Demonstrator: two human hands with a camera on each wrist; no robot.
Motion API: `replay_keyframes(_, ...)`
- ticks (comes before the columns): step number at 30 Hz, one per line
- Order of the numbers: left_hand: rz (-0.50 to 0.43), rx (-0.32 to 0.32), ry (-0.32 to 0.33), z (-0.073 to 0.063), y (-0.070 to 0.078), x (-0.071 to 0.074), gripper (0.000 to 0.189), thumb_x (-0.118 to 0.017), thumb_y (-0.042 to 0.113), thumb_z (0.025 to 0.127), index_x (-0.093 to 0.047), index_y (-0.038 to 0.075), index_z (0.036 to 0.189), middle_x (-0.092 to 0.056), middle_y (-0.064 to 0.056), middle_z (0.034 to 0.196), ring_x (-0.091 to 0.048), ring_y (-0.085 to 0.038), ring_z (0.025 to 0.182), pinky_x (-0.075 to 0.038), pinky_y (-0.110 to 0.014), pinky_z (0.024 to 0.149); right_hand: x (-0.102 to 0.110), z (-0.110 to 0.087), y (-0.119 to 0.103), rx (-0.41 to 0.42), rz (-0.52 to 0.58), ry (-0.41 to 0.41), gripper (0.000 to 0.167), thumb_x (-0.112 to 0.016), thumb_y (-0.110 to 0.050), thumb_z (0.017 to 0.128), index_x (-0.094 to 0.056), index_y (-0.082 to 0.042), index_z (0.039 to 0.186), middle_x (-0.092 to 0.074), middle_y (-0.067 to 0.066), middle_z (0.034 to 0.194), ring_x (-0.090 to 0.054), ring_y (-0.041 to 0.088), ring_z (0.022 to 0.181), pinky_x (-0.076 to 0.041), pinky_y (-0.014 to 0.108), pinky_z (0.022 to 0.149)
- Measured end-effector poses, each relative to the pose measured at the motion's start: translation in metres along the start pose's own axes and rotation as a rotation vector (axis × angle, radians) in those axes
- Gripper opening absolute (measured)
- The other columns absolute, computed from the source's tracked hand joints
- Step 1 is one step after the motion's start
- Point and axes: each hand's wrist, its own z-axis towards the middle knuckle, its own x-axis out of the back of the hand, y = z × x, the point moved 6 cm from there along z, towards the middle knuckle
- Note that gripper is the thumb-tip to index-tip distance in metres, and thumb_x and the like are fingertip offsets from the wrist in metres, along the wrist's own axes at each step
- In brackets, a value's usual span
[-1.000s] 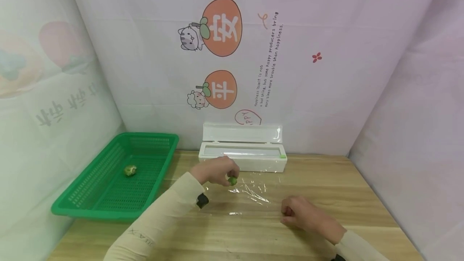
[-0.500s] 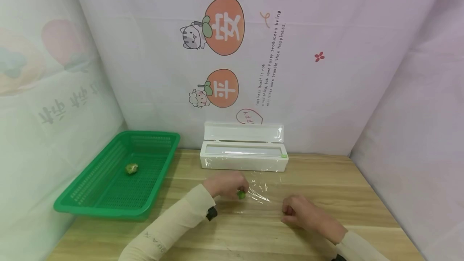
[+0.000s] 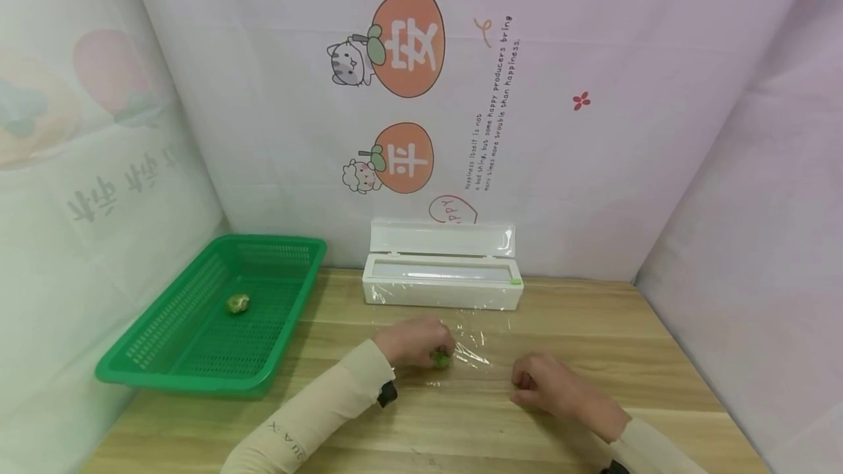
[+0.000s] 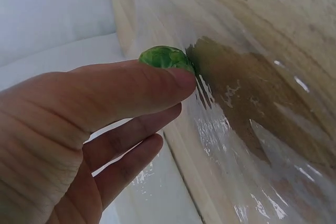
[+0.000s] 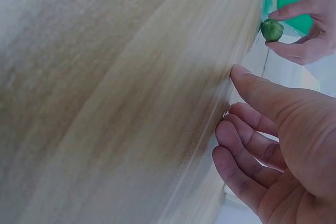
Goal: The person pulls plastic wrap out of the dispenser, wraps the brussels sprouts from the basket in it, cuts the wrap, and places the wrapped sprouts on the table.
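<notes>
My left hand [image 3: 416, 342] pinches a small green Brussels sprout [image 4: 167, 57] between thumb and fingers, low over a sheet of clear plastic wrap [image 3: 470, 355]. In the left wrist view the sprout is against the wrap or very close to it. The wrap lies wrinkled on the wooden table in front of a white wrap dispenser [image 3: 441, 294]. At the sheet's right edge rests my right hand [image 3: 553, 386], its fingers loosely bent. In the right wrist view its thumb and fingertips touch the surface, apart from each other; no thing shows between them.
A green plastic basket [image 3: 191, 385] stands at the left with a pale green Brussels sprout [image 3: 238, 303] inside. The dispenser's lid [image 3: 441, 238] is raised against the back cloth. White printed cloth walls [image 3: 546, 167] enclose the table [image 3: 593, 328] at the back and sides.
My left hand has come down and to the right, toward the viewer, bringing the Brussels sprout onto or just above the wrap. The right hand has stayed in place.
</notes>
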Motion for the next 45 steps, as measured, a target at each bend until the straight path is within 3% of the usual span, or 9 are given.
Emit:
replay_keyframes(8, -0.021, 0.018, 0.017, -0.007, -0.003, 0.000, 0.013, -0.081, 0.007, 0.089, -0.077, 0.019, 0.093, -0.076, 0.010, 0.097, -0.065, -0.001, 0.089, -0.055, -0.014, 0.088, 0.002, 0.000, -0.006, 0.044, -0.033, 0.014, 0.019, -0.085, -0.015, 0.089, -0.068, -0.016, 0.082, -0.063, -0.010, 0.077, -0.053, -0.003, 0.070, -0.051, 0.017, 0.059)
replay_keyframes(11, -0.057, 0.034, 0.038, -0.017, -0.005, 0.006, 0.010, -0.079, 0.011, 0.092, -0.079, 0.018, 0.099, -0.078, 0.008, 0.103, -0.069, -0.004, 0.096, -0.057, -0.018, 0.094, 0.003, 0.000, -0.007, 0.054, -0.044, 0.011, 0.020, -0.085, -0.016, 0.089, -0.067, -0.017, 0.081, -0.062, -0.010, 0.077, -0.052, -0.003, 0.071, -0.050, 0.017, 0.059)
replay_keyframes(18, -0.084, 0.090, 0.076, -0.050, -0.009, 0.018, 0.022, -0.080, 0.011, 0.093, -0.078, 0.010, 0.115, -0.078, -0.002, 0.116, -0.071, -0.012, 0.107, -0.059, -0.024, 0.098, 0.004, 0.000, -0.006, 0.028, -0.045, -0.020, 0.019, -0.085, -0.018, 0.088, -0.067, -0.019, 0.082, -0.060, -0.012, 0.077, -0.051, -0.002, 0.070, -0.049, 0.017, 0.060)
replay_keyframes(22, -0.081, 0.118, 0.102, -0.073, -0.013, 0.015, 0.023, -0.081, 0.018, 0.093, -0.078, 0.011, 0.115, -0.078, 0.000, 0.114, -0.072, -0.012, 0.104, -0.060, -0.024, 0.094, 0.006, -0.001, -0.008, 0.044, -0.067, -0.023, 0.019, -0.087, -0.018, 0.086, -0.068, -0.018, 0.082, -0.061, -0.010, 0.077, -0.051, -0.002, 0.070, -0.050, 0.017, 0.060)
replay_keyframes(29, -0.067, 0.119, 0.180, -0.113, -0.018, 0.000, 0.015, -0.084, 0.022, 0.090, -0.078, 0.015, 0.101, -0.077, 0.005, 0.097, -0.067, -0.003, 0.087, -0.058, -0.018, 0.081, 0.014, 0.001, -0.015, 0.158, -0.153, 0.002, 0.020, -0.089, -0.019, 0.082, -0.070, -0.016, 0.083, -0.065, -0.009, 0.080, -0.051, -0.003, 0.073, -0.051, 0.018, 0.063)
replay_keyframes(34, -0.088, 0.151, 0.159, -0.136, -0.025, -0.017, 0.017, -0.086, 0.019, 0.085, -0.076, 0.018, 0.099, -0.073, 0.008, 0.097, -0.062, -0.001, 0.088, -0.058, -0.020, 0.083, 0.015, 0.001, -0.016, 0.205, -0.181, -0.002, 0.020, -0.089, -0.019, 0.082, -0.072, -0.014, 0.092, -0.069, -0.006, 0.089, -0.055, -0.002, 0.079, -0.054, 0.018, 0.067)
replay_keyframes(39, -0.185, 0.172, 0.162, -0.146, -0.030, -0.024, 0.019, -0.088, 0.021, 0.083, -0.077, 0.017, 0.098, -0.074, 0.008, 0.095, -0.062, 0.000, 0.087, -0.058, -0.019, 0.083, 0.012, 0.002, -0.013, 0.211, -0.172, -0.033, 0.019, -0.088, -0.019, 0.083, -0.073, -0.016, 0.094, -0.071, -0.007, 0.093, -0.059, 0.000, 0.083, -0.057, 0.020, 0.071)
replay_keyframes(45, -0.231, 0.133, 0.181, -0.147, -0.034, -0.025, 0.015, -0.088, 0.021, 0.084, -0.079, 0.017, 0.095, -0.073, 0.010, 0.088, -0.058, 0.004, 0.080, -0.055, -0.015, 0.078, 0.009, 0.005, -0.013, 0.241, -0.143, -0.057, 0.014, -0.086, -0.013, 0.085, -0.074, -0.016, 0.090, -0.066, -0.008, 0.083, -0.053, -0.001, 0.074, -0.050, 0.015, 0.064)
